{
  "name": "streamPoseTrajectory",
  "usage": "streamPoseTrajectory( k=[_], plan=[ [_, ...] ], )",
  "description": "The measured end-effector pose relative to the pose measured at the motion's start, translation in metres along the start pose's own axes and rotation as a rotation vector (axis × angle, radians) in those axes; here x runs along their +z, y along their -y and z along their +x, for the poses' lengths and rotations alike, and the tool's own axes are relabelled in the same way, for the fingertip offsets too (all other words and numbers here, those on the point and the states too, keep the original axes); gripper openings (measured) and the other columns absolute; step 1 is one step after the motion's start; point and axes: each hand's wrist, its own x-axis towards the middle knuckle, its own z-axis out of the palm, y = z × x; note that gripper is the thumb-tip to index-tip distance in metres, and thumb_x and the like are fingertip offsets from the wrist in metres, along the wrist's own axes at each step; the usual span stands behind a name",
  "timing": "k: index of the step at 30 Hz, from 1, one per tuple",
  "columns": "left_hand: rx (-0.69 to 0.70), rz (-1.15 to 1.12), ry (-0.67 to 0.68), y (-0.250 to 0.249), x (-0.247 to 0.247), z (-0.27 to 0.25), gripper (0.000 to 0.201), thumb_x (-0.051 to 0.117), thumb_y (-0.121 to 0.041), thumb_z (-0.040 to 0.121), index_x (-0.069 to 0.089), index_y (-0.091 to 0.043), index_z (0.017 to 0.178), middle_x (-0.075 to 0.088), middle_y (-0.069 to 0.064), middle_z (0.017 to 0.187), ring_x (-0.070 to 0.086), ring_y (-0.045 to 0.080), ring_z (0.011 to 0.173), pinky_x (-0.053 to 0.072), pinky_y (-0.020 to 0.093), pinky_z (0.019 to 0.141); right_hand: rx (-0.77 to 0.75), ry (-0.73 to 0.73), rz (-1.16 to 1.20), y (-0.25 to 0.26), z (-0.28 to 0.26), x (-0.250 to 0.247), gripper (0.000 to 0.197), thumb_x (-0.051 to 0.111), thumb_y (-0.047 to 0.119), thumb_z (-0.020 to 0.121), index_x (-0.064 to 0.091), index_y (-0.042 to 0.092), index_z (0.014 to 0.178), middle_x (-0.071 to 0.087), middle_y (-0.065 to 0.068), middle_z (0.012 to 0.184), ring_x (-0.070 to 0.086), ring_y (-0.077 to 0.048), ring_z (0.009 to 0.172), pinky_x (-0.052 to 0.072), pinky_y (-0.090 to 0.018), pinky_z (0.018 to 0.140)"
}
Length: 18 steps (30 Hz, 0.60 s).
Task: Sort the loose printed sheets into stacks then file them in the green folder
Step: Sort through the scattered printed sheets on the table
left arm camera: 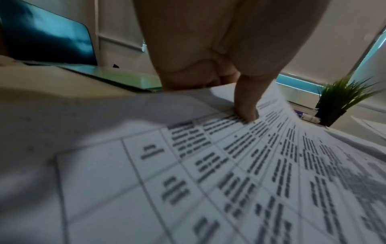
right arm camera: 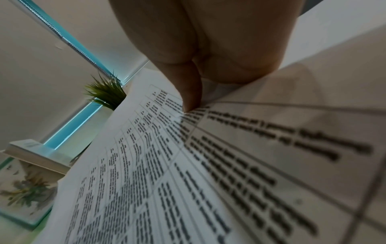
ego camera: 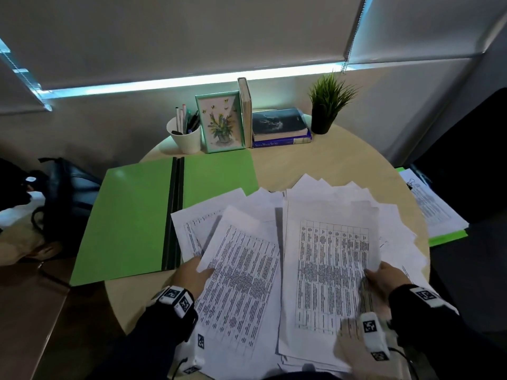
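Observation:
An open green folder (ego camera: 131,215) lies flat on the left of the round table (ego camera: 315,165). Loose printed sheets with tables are fanned over the table's near half. My left hand (ego camera: 192,275) pinches one sheet (ego camera: 241,286) at its left edge, thumb on top; the left wrist view shows that thumb (left arm camera: 246,105) pressing on the printed sheet (left arm camera: 208,173). My right hand (ego camera: 384,278) pinches another sheet (ego camera: 329,270) by its right edge, with the thumb (right arm camera: 188,89) lying on the page (right arm camera: 188,165) in the right wrist view. Both sheets are lifted slightly above the pile.
At the table's back stand a white pen cup (ego camera: 185,135), a framed flower picture (ego camera: 219,122), an upright book (ego camera: 245,111), stacked books (ego camera: 279,127) and a potted plant (ego camera: 327,105). A second green folder with papers (ego camera: 436,209) sits at the right. A dark bag (ego camera: 63,198) is on the left.

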Motion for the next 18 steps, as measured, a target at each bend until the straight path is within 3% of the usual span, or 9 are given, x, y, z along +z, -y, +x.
streamPoseTrajectory(
  k=[3, 6, 8, 9, 11, 13, 14, 17, 18],
  plan=[
    [-0.021, -0.013, -0.033, -0.002, -0.002, 0.001, 0.031, 0.052, -0.022, 0.095, 0.056, -0.010, 0.123, 0.063, 0.012, 0.116, 0.056, 0.021, 0.094, 0.041, 0.026, 0.080, 0.010, -0.002, 0.005, -0.002, 0.005, -0.002, 0.042, 0.051, 0.025, 0.094, 0.049, -0.001, 0.128, 0.056, -0.021, 0.130, 0.054, -0.033, 0.117, 0.041, -0.031, 0.093],
    [-0.076, -0.031, -0.086, 0.002, -0.013, 0.003, 0.034, 0.050, -0.026, 0.096, 0.056, -0.007, 0.124, 0.063, 0.015, 0.119, 0.059, 0.028, 0.103, 0.042, 0.031, 0.084, 0.025, 0.011, 0.088, -0.010, 0.014, -0.001, 0.042, 0.054, 0.026, 0.093, 0.052, 0.000, 0.126, 0.059, -0.020, 0.127, 0.057, -0.031, 0.108, 0.041, -0.031, 0.094],
    [-0.122, -0.062, -0.131, 0.005, -0.018, 0.000, 0.033, 0.051, -0.026, 0.095, 0.057, -0.006, 0.121, 0.063, 0.015, 0.116, 0.058, 0.027, 0.096, 0.041, 0.031, 0.084, 0.036, 0.028, 0.233, -0.021, 0.028, 0.003, 0.043, 0.056, 0.026, 0.091, 0.052, -0.001, 0.123, 0.062, -0.019, 0.119, 0.062, -0.031, 0.102, 0.048, -0.038, 0.095],
    [-0.148, -0.085, -0.149, 0.005, -0.017, -0.003, 0.034, 0.051, -0.028, 0.095, 0.057, -0.007, 0.121, 0.063, 0.013, 0.114, 0.056, 0.025, 0.092, 0.041, 0.030, 0.083, 0.057, 0.047, 0.372, -0.025, 0.033, 0.003, 0.043, 0.055, 0.023, 0.091, 0.048, -0.004, 0.124, 0.063, -0.018, 0.114, 0.066, -0.030, 0.097, 0.053, -0.040, 0.090],
    [-0.175, -0.129, -0.156, 0.001, -0.014, -0.007, 0.034, 0.051, -0.029, 0.095, 0.056, -0.007, 0.121, 0.062, 0.009, 0.106, 0.054, 0.022, 0.087, 0.041, 0.028, 0.080, 0.149, 0.105, 0.734, -0.032, 0.041, 0.007, 0.031, 0.045, 0.010, 0.096, 0.038, -0.006, 0.122, 0.060, -0.013, 0.104, 0.072, -0.017, 0.064, 0.060, -0.028, 0.060],
    [-0.171, -0.170, -0.139, -0.006, -0.005, -0.010, 0.034, 0.051, -0.028, 0.095, 0.057, -0.007, 0.121, 0.063, 0.010, 0.109, 0.056, 0.023, 0.090, 0.040, 0.027, 0.080, 0.193, 0.123, 0.892, -0.039, 0.047, 0.010, 0.042, 0.039, -0.002, 0.096, 0.032, 0.006, 0.136, 0.059, -0.010, 0.099, 0.063, -0.013, 0.047, 0.051, -0.019, 0.041],
    [-0.174, -0.191, -0.126, -0.012, 0.004, -0.013, 0.033, 0.053, -0.027, 0.094, 0.057, -0.007, 0.120, 0.064, 0.010, 0.113, 0.055, 0.023, 0.091, 0.040, 0.026, 0.080, 0.182, 0.122, 0.919, -0.039, 0.046, 0.009, 0.039, 0.041, -0.004, 0.095, 0.035, 0.008, 0.132, 0.063, -0.010, 0.097, 0.062, -0.015, 0.053, 0.051, -0.020, 0.043],
    [-0.189, -0.254, -0.104, -0.030, 0.038, -0.026, 0.034, 0.056, -0.025, 0.092, 0.058, -0.006, 0.120, 0.065, 0.010, 0.109, 0.053, 0.021, 0.088, 0.039, 0.026, 0.078, 0.143, 0.196, 1.011, -0.045, 0.057, 0.009, 0.038, 0.056, -0.004, 0.087, 0.034, 0.011, 0.114, 0.059, -0.008, 0.111, 0.058, -0.017, 0.071, 0.047, -0.025, 0.064],
    [-0.209, -0.264, -0.105, -0.036, 0.048, -0.030, 0.033, 0.057, -0.025, 0.092, 0.059, -0.006, 0.118, 0.065, 0.009, 0.106, 0.053, 0.021, 0.087, 0.040, 0.025, 0.077, 0.143, 0.212, 1.022, -0.050, 0.065, 0.010, 0.049, 0.068, -0.002, 0.079, 0.034, 0.011, 0.113, 0.065, -0.004, 0.098, 0.062, -0.018, 0.070, 0.049, -0.025, 0.064]
  ],
)
